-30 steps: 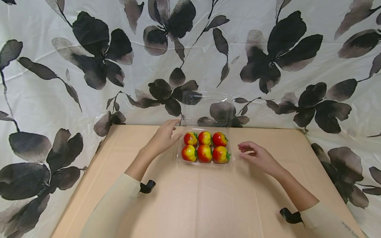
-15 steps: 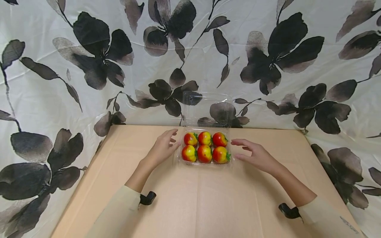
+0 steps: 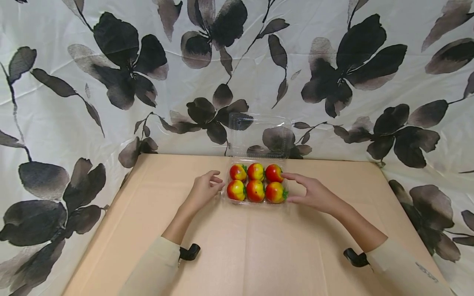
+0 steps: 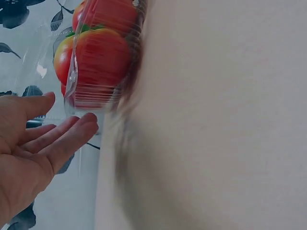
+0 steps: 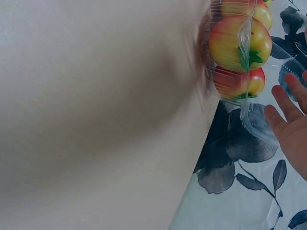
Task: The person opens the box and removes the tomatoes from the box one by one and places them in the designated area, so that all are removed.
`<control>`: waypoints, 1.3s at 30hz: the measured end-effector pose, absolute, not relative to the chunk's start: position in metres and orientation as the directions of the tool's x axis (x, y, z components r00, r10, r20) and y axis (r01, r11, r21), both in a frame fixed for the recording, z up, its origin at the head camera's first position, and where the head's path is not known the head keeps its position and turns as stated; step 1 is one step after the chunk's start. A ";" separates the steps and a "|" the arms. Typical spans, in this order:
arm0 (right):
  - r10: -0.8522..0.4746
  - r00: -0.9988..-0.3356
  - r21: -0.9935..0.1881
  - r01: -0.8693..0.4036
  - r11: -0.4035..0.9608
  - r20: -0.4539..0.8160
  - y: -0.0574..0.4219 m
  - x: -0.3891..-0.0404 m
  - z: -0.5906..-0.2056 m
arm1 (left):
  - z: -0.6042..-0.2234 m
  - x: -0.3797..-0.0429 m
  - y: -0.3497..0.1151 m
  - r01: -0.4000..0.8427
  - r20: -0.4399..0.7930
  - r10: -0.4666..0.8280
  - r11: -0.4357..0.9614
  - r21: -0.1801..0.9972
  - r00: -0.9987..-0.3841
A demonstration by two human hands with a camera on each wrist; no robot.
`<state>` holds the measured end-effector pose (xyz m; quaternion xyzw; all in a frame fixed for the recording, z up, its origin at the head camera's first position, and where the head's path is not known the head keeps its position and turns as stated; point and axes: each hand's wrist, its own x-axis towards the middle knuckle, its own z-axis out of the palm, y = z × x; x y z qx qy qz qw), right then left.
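Note:
A clear plastic clamshell box (image 3: 256, 204) sits at the far part of the board, its clear lid (image 3: 261, 133) raised at the back. Two rows of red-and-yellow, tomato-like fruits (image 3: 255, 190) with green leaves fill it. My left hand (image 3: 203, 189) is at the box's left side with loosely bent fingers; in the left wrist view, the hand (image 4: 36, 151) has its fingertips close to the box wall. My right hand (image 3: 316, 195) reaches to the right side, fingers extended. Whether its fingertips touch the box, I cannot tell. Neither hand holds anything.
The box stands on a light tan board (image 3: 244, 250) with visible fold lines. Behind and beside the board hangs a white cloth (image 3: 289, 82) printed with dark flowers. Each sleeve has a black device (image 3: 189, 252) at the cuff.
My right hand has moved left to the box's right side, and its fingers have straightened. My left hand has drawn slightly back toward me along the left side. The box stays in place.

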<state>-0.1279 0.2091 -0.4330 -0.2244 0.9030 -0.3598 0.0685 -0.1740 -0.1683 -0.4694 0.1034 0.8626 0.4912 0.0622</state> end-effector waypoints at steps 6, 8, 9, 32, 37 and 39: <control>-0.462 -0.887 -0.676 -0.356 0.646 0.026 0.207 -0.130 -0.433 | -0.477 -0.173 -0.166 -0.011 -0.102 0.205 0.405 0.914 -0.973; -0.464 -0.886 -0.668 -0.358 0.653 0.022 0.206 -0.131 -0.433 | -0.479 -0.172 -0.166 -0.028 -0.119 0.203 0.401 0.916 -0.972; -0.465 -0.885 -0.663 -0.359 0.657 0.019 0.205 -0.131 -0.433 | -0.479 -0.172 -0.166 -0.043 -0.132 0.204 0.394 0.918 -0.970; -0.526 -0.850 -0.601 -0.419 0.680 -0.003 0.197 -0.145 -0.440 | -0.482 -0.169 -0.169 -0.227 -0.285 0.367 0.194 0.954 -0.886; -0.554 -0.831 -0.547 -0.445 0.709 -0.043 0.191 -0.145 -0.441 | -0.483 -0.165 -0.170 -0.236 -0.290 0.379 0.185 0.954 -0.879; -0.571 -0.819 -0.508 -0.470 0.722 -0.054 0.188 -0.145 -0.442 | -0.483 -0.164 -0.171 -0.237 -0.291 0.380 0.182 0.954 -0.878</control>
